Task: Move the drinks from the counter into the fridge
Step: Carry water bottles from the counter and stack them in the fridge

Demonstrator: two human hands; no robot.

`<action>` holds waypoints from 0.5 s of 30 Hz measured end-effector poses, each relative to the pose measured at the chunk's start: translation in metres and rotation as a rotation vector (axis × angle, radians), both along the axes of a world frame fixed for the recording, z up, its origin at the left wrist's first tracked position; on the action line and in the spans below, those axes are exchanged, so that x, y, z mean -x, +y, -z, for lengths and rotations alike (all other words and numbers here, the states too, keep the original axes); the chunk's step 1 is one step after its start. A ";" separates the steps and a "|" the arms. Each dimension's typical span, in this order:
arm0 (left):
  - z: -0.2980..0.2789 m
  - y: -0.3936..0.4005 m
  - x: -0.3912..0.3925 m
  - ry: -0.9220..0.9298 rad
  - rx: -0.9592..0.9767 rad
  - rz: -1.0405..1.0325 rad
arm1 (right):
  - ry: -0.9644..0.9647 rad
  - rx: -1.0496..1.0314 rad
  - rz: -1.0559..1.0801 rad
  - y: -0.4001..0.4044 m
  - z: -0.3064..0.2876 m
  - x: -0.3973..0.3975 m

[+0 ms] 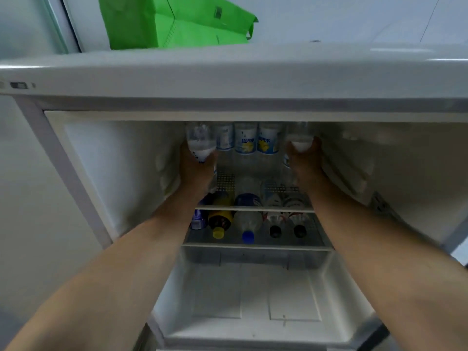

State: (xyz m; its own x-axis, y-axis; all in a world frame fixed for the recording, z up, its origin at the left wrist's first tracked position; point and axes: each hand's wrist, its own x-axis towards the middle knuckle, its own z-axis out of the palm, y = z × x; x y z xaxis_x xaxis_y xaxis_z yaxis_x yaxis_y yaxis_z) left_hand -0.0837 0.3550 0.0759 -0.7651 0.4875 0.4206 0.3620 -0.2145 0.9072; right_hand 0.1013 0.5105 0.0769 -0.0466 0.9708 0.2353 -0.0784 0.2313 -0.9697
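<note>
I have each hand wrapped round a clear bottle, left grip point(196, 168) on the one point(201, 141) at ten o'clock, right grip point(305, 162) on the one point(300, 138) at two o'clock on the fridge point(228, 79) top shelf; they look full, heavy and slick, so I hold mid-body

A bright green bag point(177, 21) tops the white fridge point(228, 74); blue-and-yellow labelled bottles point(255, 141) stand inside.
</note>
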 end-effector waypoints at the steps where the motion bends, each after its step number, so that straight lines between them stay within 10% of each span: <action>1: 0.002 0.005 0.004 -0.007 -0.003 0.000 | -0.009 -0.013 0.021 0.009 0.001 0.003; 10: 0.007 0.019 0.021 0.008 -0.038 0.044 | -0.114 -0.037 0.001 0.052 0.008 0.014; 15: 0.011 0.019 0.021 0.028 -0.020 0.024 | -0.593 -0.028 0.091 0.053 0.025 -0.001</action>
